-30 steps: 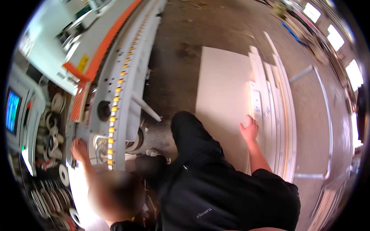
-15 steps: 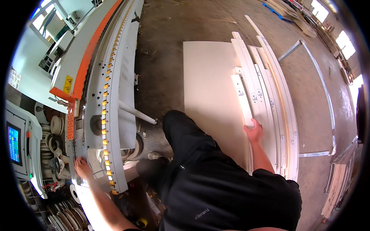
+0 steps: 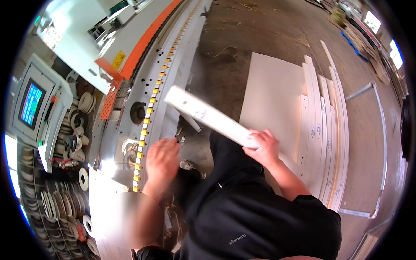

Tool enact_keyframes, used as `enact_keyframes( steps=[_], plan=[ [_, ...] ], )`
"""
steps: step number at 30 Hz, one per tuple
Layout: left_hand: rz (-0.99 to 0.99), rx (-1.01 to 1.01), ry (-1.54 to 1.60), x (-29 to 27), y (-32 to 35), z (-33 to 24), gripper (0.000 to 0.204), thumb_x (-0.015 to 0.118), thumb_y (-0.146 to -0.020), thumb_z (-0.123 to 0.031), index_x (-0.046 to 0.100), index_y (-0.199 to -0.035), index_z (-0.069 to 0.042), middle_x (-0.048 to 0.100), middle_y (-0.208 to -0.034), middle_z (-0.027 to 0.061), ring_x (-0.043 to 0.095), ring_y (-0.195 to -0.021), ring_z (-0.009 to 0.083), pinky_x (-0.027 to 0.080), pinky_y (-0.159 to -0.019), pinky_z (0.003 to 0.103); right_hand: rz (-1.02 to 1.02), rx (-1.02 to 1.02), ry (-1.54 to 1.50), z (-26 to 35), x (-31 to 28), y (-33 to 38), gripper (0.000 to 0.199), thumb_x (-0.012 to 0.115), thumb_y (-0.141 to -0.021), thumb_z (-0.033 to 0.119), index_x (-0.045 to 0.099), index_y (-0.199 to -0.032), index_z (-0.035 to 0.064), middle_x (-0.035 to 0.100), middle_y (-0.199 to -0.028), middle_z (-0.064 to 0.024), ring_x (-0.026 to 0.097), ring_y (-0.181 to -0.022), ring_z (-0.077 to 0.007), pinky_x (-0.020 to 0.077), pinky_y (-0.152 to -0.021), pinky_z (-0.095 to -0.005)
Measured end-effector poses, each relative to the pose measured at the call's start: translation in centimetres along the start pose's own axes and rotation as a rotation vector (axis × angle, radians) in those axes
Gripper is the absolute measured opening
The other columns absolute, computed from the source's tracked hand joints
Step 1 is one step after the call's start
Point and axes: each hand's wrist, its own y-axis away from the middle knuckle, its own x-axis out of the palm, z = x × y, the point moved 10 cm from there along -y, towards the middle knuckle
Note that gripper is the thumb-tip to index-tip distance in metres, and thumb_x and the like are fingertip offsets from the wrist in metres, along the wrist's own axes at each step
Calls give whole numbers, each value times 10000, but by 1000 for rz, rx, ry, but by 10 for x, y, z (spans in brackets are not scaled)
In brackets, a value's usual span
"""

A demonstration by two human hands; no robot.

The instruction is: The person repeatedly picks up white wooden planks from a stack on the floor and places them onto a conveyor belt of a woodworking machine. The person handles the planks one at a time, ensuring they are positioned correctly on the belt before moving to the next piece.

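White strip (image 3: 212,118) had swung up clear of the board stack (image 3: 277,91), so it was in play: right hand (image 3: 264,147) gripped one end, blurry left hand (image 3: 162,162) looked empty, loosely open.

yellow warning sign (image 3: 118,60) on machine housing (image 3: 135,35), pale lettering (image 3: 238,239) on shirt (image 3: 264,219), labels (image 3: 312,131) on strips (image 3: 311,91), unreadable screen (image 3: 31,104)
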Motion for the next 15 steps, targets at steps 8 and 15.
enact_keyframes(
  steps=[8, 15],
  plan=[
    [50, 107, -2, 3, 11, -56, 353, 828, -871, -299, 681, -1163, -167, 651, -1565, 93, 615, -1413, 315, 452, -1208, 542, 134, -558, -194, 169, 27, -33, 394, 915, -693, 223, 772, -1060, 196, 785, -1322, 61, 699, -1052, -163, 634, -838, -344],
    [-74, -255, -74, -55, 88, 29, 549, 991, -674, -166, 698, -1136, -118, 732, -1401, 95, 658, -1267, 393, 517, -1079, 536, 122, -414, -49, 109, 52, -70, 711, 965, -721, 261, 696, -1371, 157, 690, -1490, -4, 619, -1409, -269, 405, -1283, -568]
  ],
)
